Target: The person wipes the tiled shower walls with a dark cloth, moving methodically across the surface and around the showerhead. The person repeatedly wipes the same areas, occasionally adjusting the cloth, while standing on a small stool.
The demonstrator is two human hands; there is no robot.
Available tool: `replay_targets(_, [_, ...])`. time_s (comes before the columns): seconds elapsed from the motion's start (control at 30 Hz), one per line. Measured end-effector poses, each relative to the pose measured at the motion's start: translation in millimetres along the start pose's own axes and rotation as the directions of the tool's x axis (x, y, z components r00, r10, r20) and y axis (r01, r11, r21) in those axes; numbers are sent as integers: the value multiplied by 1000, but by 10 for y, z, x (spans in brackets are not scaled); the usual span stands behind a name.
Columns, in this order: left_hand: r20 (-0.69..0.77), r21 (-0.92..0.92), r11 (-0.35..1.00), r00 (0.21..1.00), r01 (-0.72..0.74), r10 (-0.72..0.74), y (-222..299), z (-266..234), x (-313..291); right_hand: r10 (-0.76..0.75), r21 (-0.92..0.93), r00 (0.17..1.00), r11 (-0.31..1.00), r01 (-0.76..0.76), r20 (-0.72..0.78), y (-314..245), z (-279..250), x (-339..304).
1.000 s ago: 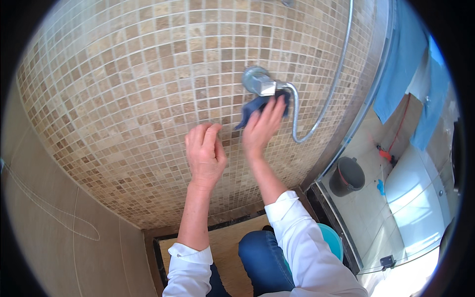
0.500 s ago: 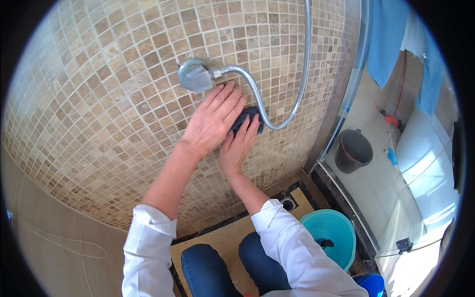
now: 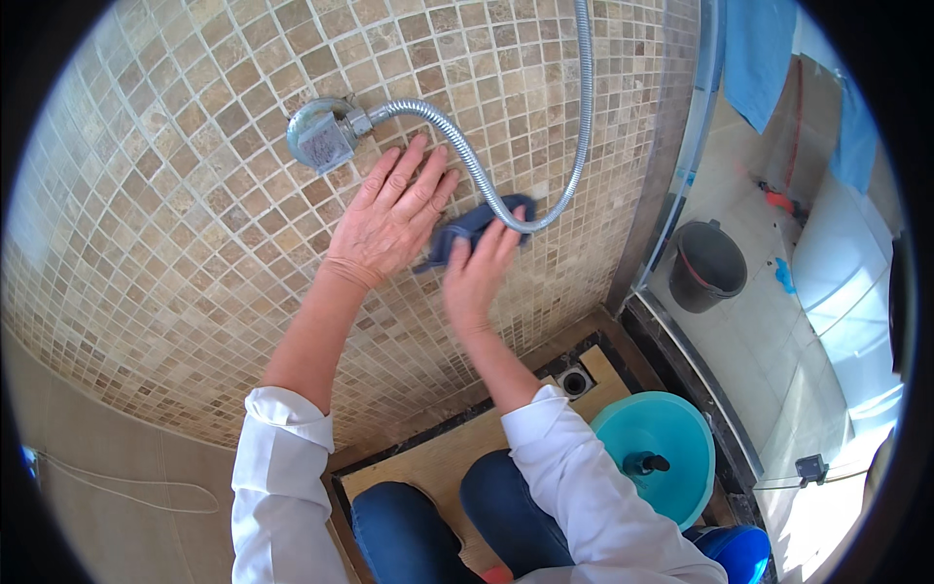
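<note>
My left hand [image 3: 391,216] lies flat on the mosaic-tiled wall [image 3: 233,243]; my right hand [image 3: 479,277] grips a navy cloth [image 3: 467,227], wiping seemingly unfinished.

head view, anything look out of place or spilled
A small blue item lies loose on the floor to the right of the dark bucket; it looks dropped rather than put away, though I can't tell what it is. No spill stands out.

Hose [image 3: 586,97] blocks rightward — bare tiles [image 3: 195,243] leftward.
</note>
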State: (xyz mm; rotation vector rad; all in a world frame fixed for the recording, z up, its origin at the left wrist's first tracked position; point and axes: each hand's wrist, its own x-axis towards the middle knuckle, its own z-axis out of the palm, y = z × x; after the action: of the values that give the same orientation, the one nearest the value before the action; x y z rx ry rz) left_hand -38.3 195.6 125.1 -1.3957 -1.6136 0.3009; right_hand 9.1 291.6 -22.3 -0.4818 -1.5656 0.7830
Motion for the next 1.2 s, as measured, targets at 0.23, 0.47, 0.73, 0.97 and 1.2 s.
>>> replay_targets(0.23, [-61,-36,999,998,0,-2,44,-27,174,128,-79,969,986,-147,-209,414,-77,786])
replay_targets(0.47, [-95,-107,994,995,-24,14,-14,-40,28,-203,-82,978,976,200,-35,152,-112,519])
replay_targets(0.73, [-243,-196,979,970,-57,8,-33,31,-25,-98,15,982,995,102,-164,-414,98,818])
replay_targets(0.97, [-287,-260,961,958,-89,11,-65,41,-90,-371,61,920,923,381,-128,-455,-3,1238])
replay_targets(1.2, [-369,-219,972,929,-90,3,-63,87,-112,-501,-38,862,866,499,-80,-655,90,1313])
